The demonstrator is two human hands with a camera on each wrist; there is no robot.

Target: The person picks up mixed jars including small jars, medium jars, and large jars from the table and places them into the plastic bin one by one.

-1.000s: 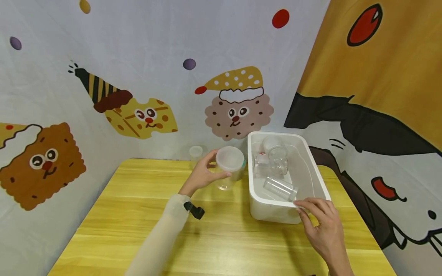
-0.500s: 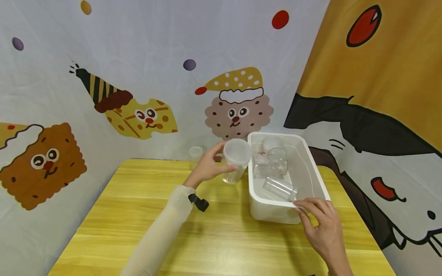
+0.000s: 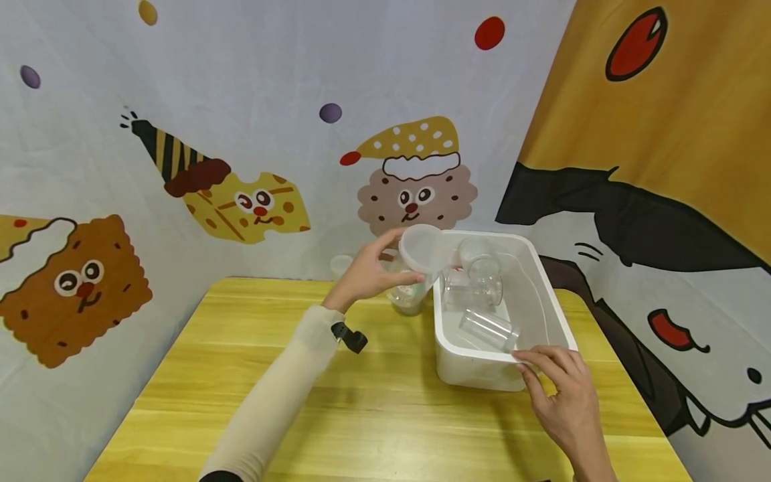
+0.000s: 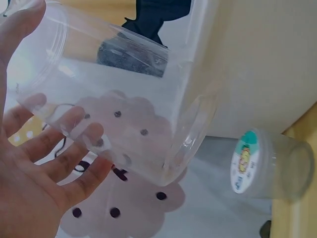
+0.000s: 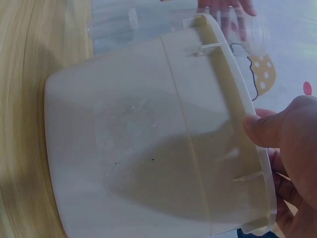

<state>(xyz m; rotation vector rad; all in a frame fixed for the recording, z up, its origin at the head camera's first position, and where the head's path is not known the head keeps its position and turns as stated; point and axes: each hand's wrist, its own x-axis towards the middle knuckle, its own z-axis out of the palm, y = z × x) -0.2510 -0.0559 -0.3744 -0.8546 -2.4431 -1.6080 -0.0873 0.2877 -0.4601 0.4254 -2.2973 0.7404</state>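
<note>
My left hand (image 3: 369, 271) grips a large clear plastic jar (image 4: 124, 99) with a frosted lid (image 3: 421, 248), thumb on one side and fingers on the other. The jar is off the table, tilted, and overlaps the left rim of the white bin (image 3: 482, 354) in the head view. With thumb and fingers, my right hand (image 3: 566, 395) pinches the bin's near rim at its right corner. Inside the bin lie several clear containers, among them a slim cylinder (image 3: 489, 329) on its side and a jar (image 3: 484, 281) further back.
Between my left hand and the bin, a clear jar (image 3: 407, 300) stands on the wooden table (image 3: 385, 422); its lid label (image 4: 245, 161) is green and white. A small lidded container (image 3: 341, 264) stands at the back, partly behind my hand. A printed cloth (image 3: 271, 67) hangs behind the table.
My left hand has raised the large jar and moved it right to the bin's left rim, tilting it; the labelled jar behind it now shows more. The right hand stays on the rim.
</note>
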